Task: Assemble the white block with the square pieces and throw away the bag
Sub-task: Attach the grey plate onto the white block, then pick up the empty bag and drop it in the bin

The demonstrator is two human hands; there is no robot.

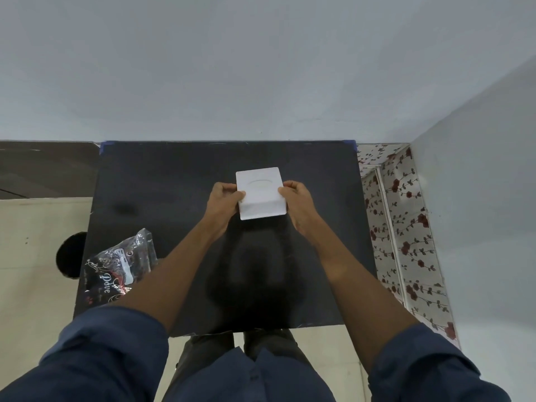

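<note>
A white block (260, 192) with a square top plate and a shallow curved slot sits above the middle of the black table (174, 184). My left hand (224, 203) grips its left side and my right hand (295, 198) grips its right side, thumbs on the top. A crumpled clear plastic bag (123, 266) with dark print lies on the table's near left edge, partly behind my left forearm. Separate square pieces are not visible.
A pale wall stands right behind the table and another closes in on the right. Floral-patterned covering (406, 227) runs along the table's right side. A dark round object (71, 253) sits on the tiled floor by the table's left edge.
</note>
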